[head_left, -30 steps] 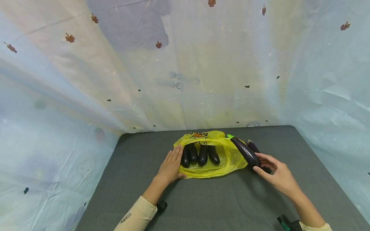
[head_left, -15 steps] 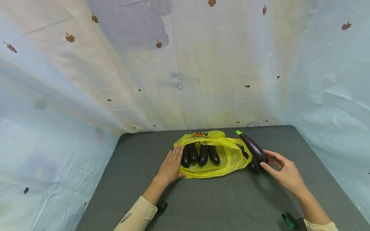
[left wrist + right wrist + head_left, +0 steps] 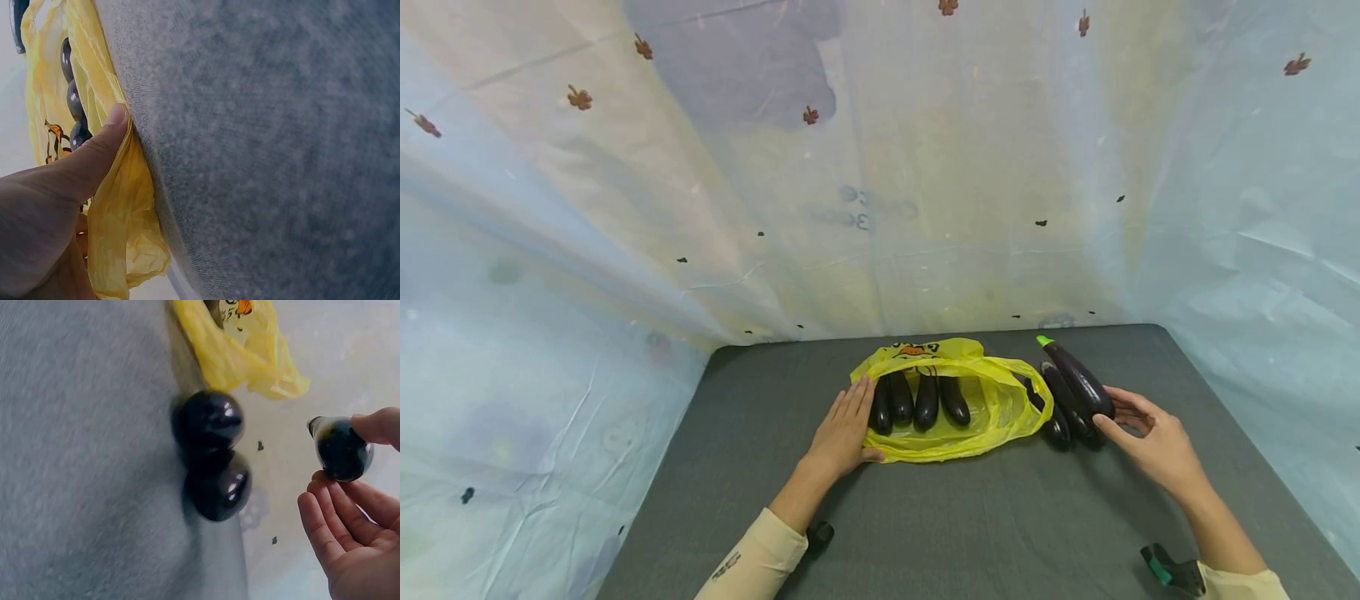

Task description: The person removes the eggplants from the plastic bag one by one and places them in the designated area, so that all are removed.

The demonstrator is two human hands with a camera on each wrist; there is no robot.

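A yellow plastic bag (image 3: 936, 455) lies with its mouth toward me, and several dark eggplants (image 3: 927, 406) are side by side inside it. My left hand (image 3: 841, 429) rests along the bag's left edge, fingers straight; in the left wrist view its thumb (image 3: 103, 140) presses the bag's rim. Between thumb and fingertips my right hand (image 3: 1161, 450) holds an eggplant (image 3: 1080, 382) by its thick end, green stem pointing away. The right wrist view shows this held eggplant (image 3: 344, 450) apart from two others (image 3: 219, 486) lying on the table beside the bag.
The grey table (image 3: 970, 533) has its far edge just behind the bag. A pale patterned sheet (image 3: 925, 167) hangs behind it and along both sides. Dark straps with small devices (image 3: 1172, 571) sit at the wrists.
My right hand has carried the eggplant to the right, away from the bag's mouth, uncovering the two eggplants lying beside the bag. The left hand and the bag have stayed in place.
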